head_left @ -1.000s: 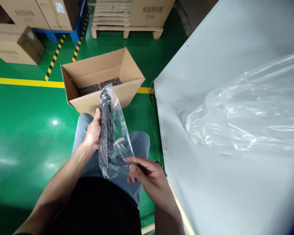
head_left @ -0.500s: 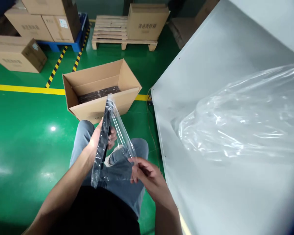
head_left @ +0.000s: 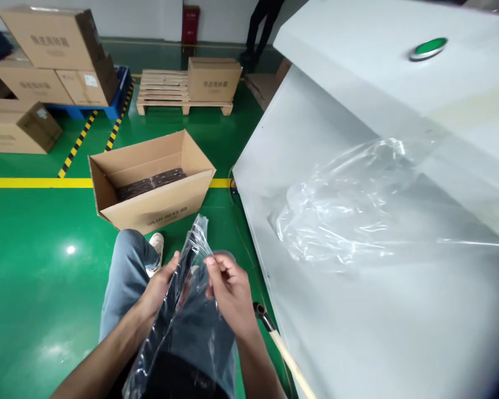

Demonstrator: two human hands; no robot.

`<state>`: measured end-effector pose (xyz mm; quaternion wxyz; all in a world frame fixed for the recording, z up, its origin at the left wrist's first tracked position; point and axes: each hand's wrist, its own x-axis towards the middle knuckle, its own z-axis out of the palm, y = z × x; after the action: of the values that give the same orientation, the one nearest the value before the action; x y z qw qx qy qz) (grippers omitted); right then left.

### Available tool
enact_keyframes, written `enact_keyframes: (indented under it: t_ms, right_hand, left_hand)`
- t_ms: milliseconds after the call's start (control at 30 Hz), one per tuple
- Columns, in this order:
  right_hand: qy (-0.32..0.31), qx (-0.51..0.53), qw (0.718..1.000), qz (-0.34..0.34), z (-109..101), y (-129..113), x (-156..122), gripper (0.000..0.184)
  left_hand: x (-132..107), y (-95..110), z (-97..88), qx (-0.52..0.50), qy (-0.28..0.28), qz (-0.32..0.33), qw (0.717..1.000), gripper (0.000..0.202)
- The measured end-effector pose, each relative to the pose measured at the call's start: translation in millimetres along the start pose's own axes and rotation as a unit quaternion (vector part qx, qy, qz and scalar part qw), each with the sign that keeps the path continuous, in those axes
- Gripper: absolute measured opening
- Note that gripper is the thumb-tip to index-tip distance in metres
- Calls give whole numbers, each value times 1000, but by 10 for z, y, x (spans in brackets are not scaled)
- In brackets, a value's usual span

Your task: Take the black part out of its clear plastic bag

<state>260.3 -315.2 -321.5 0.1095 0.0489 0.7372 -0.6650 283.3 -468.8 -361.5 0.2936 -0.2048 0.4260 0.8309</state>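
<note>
Over my lap I hold a flat black item [head_left: 178, 282] inside a clear plastic bag [head_left: 191, 338]. My left hand [head_left: 160, 288] grips the black item's left edge through the bag. My right hand [head_left: 228, 291] pinches the bag's upper part near its open top, fingers closed on the film. An open cardboard box [head_left: 149, 208] stands on the green floor just ahead of my knees, with several dark bagged items [head_left: 149, 184] lying flat inside.
A white table [head_left: 357, 310] fills the right side, with a heap of clear plastic bags [head_left: 349, 205] on it and a green button [head_left: 428, 49] further back. Stacked cartons [head_left: 45, 61] and a wooden pallet [head_left: 166, 91] stand behind. A person's legs [head_left: 261, 22] show at the far wall. A stick handle [head_left: 274, 338] leans beside my right wrist.
The view tilted up and the bagged item dropped lower, toward my lap. My right hand moved from the bag's bottom corner up to its top, close to my left hand.
</note>
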Motion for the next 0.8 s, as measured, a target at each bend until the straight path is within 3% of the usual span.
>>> enact_keyframes:
  t_ms: [67, 133, 200, 300, 433, 567, 700, 800]
  right_hand:
    - [21, 12, 1000, -1, 17, 61, -59, 50]
    - [34, 19, 999, -5, -2, 108, -129, 50]
    - [47, 24, 999, -10, -35, 119, -199, 50]
    - [45, 44, 998, -19, -63, 86, -293, 48]
    - [-14, 114, 993, -28, 0, 56, -362, 47]
    - [12, 126, 991, -35, 75, 104, -366, 43]
    - [22, 131, 991, -17, 102, 191, -358, 45]
    - [19, 121, 992, -14, 128, 244, -351, 44]
  left_hand:
    - [-27, -15, 10, -21, -93, -28, 995, 75]
    - [-45, -40, 10, -33, -115, -43, 992, 74]
    - [-45, -72, -2, -34, -61, -34, 997, 73]
    - [-12, -97, -29, 44, 37, 49, 997, 69]
    - [-38, -89, -21, 178, 79, 182, 964, 55]
    - [-201, -131, -12, 300, 129, 360, 874, 47]
    - [-239, -177, -20, 451, 82, 428, 779, 37]
    - [-164, -164, 6, 521, 95, 466, 708, 29]
